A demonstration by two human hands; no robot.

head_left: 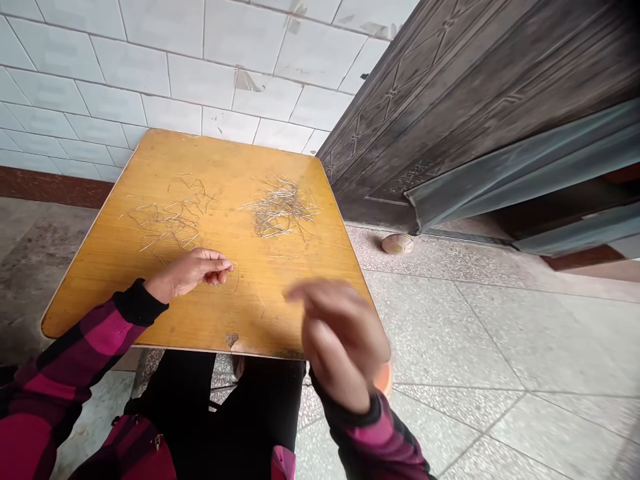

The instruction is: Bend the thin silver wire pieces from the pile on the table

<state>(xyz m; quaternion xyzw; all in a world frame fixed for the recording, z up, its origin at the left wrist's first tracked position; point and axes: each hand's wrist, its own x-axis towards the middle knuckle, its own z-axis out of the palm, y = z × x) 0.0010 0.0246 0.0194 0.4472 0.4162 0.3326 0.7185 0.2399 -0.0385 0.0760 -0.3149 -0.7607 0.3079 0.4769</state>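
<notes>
Head view: A thin wire (238, 275), pinched in the left hand (196, 271), curves right of that closed grip, long axis nearward over the table (225, 157); the right hand (345, 337), farther off, blurs, hold unclear.

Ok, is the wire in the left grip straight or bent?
Bent: the thin wire arcs out from the left grip, then curves downward. Whether its tip touches the table, I can't tell.
</notes>
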